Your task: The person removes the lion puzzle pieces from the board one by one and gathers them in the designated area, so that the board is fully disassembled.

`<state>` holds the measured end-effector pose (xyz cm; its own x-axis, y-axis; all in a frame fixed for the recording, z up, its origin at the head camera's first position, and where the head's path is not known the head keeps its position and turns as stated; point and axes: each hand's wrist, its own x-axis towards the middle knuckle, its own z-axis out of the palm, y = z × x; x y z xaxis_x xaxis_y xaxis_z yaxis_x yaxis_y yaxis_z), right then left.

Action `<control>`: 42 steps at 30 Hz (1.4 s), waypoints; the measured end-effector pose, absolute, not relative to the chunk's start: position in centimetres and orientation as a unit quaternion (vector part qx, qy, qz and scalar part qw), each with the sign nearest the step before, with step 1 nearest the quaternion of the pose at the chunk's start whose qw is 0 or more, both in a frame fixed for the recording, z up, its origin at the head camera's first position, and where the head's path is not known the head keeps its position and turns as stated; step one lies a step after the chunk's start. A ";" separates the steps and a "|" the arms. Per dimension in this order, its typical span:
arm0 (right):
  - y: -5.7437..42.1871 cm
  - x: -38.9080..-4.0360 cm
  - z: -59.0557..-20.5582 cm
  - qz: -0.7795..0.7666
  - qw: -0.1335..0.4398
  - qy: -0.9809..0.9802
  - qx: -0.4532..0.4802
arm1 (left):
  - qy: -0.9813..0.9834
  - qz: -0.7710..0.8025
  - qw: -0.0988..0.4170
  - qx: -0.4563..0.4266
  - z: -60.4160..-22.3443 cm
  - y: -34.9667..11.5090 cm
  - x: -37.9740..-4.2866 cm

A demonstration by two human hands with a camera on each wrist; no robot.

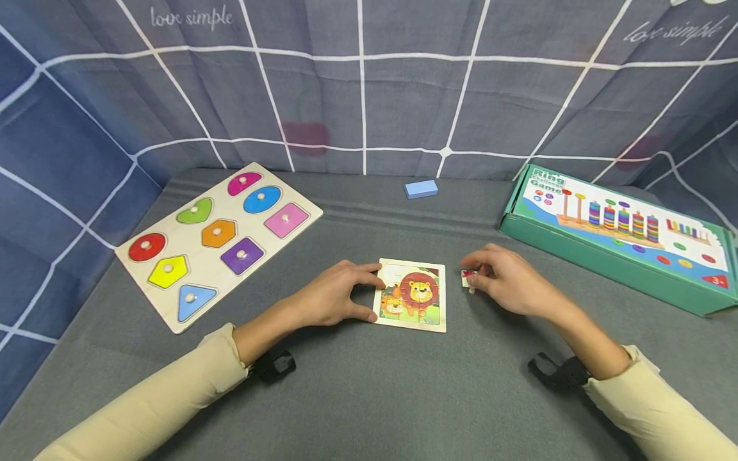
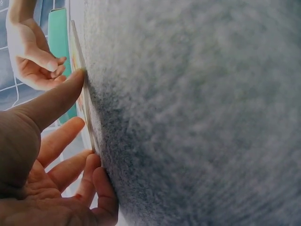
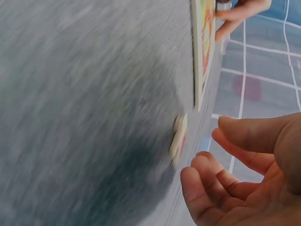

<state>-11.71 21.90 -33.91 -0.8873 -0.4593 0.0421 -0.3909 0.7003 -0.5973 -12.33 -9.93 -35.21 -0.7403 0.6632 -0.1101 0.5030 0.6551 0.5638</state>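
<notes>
A square wooden jigsaw puzzle with a lion and a smaller animal lies flat on the grey surface. Its upper left part is pale, with thin outlines. My left hand touches the puzzle's left edge, thumb at the near corner and fingers spread along the side. To the right of the board, a small puzzle piece with some red on it lies on the cloth. Over that piece is my right hand, fingers loosely bent; the right wrist view shows a gap between fingertips and piece.
A wooden shape board with knobbed coloured pieces lies at the left. At the back is a blue block. A green Ring Challenge Game box stands on the right. Behind hangs a grey-blue gridded cloth.
</notes>
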 end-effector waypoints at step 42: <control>13.2 -13.7 -34.5 -0.266 0.133 0.916 -0.270 | 0.894 0.254 0.159 0.334 -35.1 -9.9 -12.8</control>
<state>-13.74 13.16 -34.51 -0.8186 -0.5657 -0.0995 -0.4241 0.7120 -0.5597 -12.76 -9.90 -35.07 -0.7266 0.6773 -0.1153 0.5153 0.6482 0.5607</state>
